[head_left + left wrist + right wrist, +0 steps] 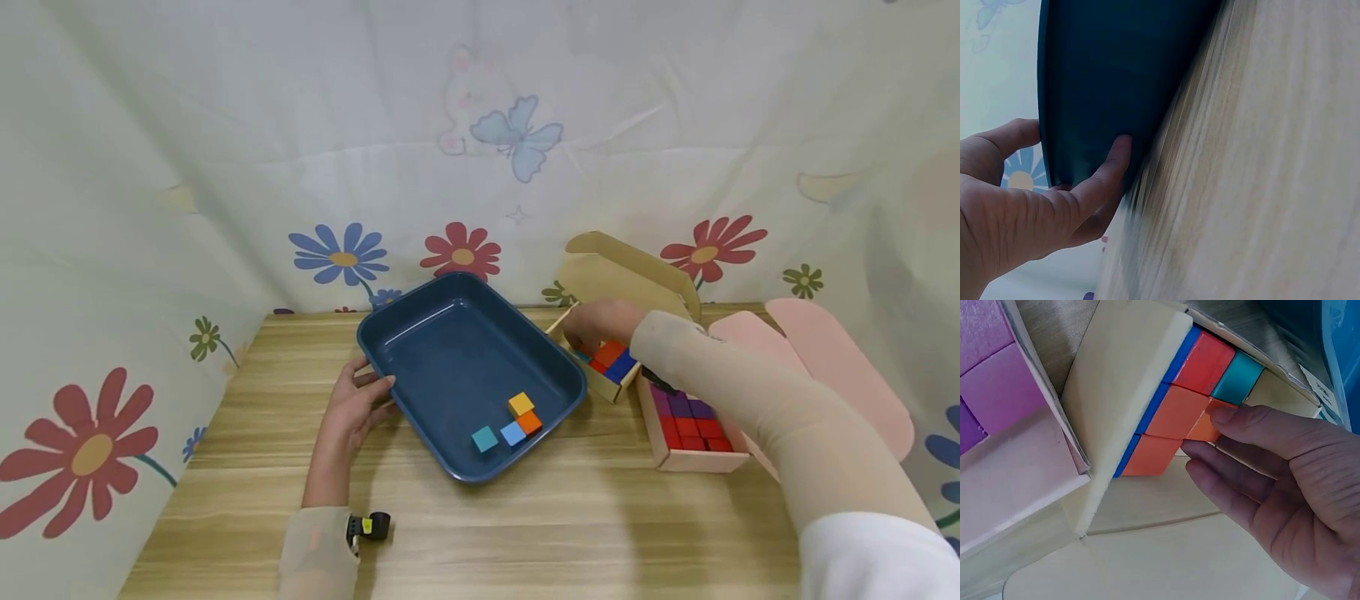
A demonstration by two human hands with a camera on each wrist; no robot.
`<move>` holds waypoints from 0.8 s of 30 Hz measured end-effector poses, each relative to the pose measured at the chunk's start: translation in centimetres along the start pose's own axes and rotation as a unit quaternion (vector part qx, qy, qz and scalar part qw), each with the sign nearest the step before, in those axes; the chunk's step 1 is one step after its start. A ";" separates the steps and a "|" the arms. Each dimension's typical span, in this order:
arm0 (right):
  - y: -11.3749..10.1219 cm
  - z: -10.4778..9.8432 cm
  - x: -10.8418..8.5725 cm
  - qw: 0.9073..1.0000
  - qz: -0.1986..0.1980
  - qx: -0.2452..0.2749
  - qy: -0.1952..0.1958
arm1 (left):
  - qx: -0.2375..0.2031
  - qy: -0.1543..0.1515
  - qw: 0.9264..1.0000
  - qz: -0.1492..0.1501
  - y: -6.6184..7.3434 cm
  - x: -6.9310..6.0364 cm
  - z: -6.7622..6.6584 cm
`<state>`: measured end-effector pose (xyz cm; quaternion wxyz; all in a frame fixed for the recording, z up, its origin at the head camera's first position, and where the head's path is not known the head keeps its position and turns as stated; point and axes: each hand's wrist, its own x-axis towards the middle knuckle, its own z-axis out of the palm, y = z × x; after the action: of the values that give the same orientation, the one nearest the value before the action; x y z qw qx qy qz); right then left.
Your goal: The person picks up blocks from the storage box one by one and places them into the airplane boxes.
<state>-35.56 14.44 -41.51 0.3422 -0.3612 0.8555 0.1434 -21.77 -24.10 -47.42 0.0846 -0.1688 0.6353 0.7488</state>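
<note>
My left hand [358, 406] holds the dark blue tray [420, 367] at its left side. In the left wrist view its digits touch the rim and outer wall of the tray [1104, 81]. Inside the tray, near its front corner, lie a teal cube [484, 439], a light blue cube [513, 433], an orange cube [529, 422] and a yellow cube [521, 405]. My right hand [603, 321] reaches into an open cardboard box [600, 385] of coloured cubes. There the thumb and a finger pinch an orange cube [1202, 425], beside a teal cube [1238, 378] and a red cube [1204, 362].
A second open box [705, 461], pinkish, holds rows of red and purple cubes [693, 427] under my right forearm. Its pink lid [840, 367] stands open to the right. The tan lid [626, 275] of the first box leans toward the flowered curtain [420, 192].
</note>
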 end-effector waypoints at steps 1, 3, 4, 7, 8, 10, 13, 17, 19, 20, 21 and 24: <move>-0.1 -0.1 -0.1 1.000 -0.007 0.001 0.001 | 0.000 0.001 1.000 0.000 0.0 0.0 0.0; -0.2 -0.3 -0.3 1.000 -0.017 0.004 0.002 | 0.000 0.001 1.000 -0.001 0.0 0.0 0.1; -0.3 -0.5 -0.4 1.000 -0.022 -0.002 0.007 | 0.000 0.002 1.000 -0.001 0.0 0.0 0.1; -0.8 -1.2 -0.9 0.999 -0.028 -0.026 0.018 | 0.001 0.002 1.000 -0.002 0.0 0.0 0.1; -1.1 -1.5 -1.2 0.999 -0.028 -0.037 0.025 | 0.000 0.001 1.000 -0.003 0.0 0.0 0.1; -1.8 -2.1 -1.7 0.997 -0.034 -0.059 0.045 | 0.001 0.001 1.000 -0.003 0.0 0.0 0.2; -3.3 -3.1 -2.4 0.994 -0.044 -0.059 0.076 | 0.000 -0.001 1.000 -0.003 0.0 0.0 0.2; -5.2 -3.5 -3.2 0.989 -0.046 -0.070 0.122 | -0.003 -0.002 1.000 -0.002 0.1 -0.1 0.1; -6.1 -3.5 -3.5 0.986 -0.054 -0.080 0.137 | -0.004 -0.001 1.000 -0.001 0.1 -0.1 0.1; -6.6 -3.4 -3.6 0.985 -0.059 -0.079 0.139 | -0.004 -0.001 1.000 -0.002 0.1 -0.1 0.1; -7.0 -3.4 -3.7 0.985 -0.068 -0.074 0.138 | -0.003 -0.001 1.000 -0.002 0.1 -0.1 0.1; -8.2 -3.0 -4.0 0.983 -0.106 -0.073 0.132 | 0.000 -0.002 1.000 -0.003 0.1 -0.1 0.2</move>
<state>-29.16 9.30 -36.58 0.2126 -0.4892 0.8373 0.1196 -21.75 -23.93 -47.27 0.0879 -0.1691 0.6350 0.7487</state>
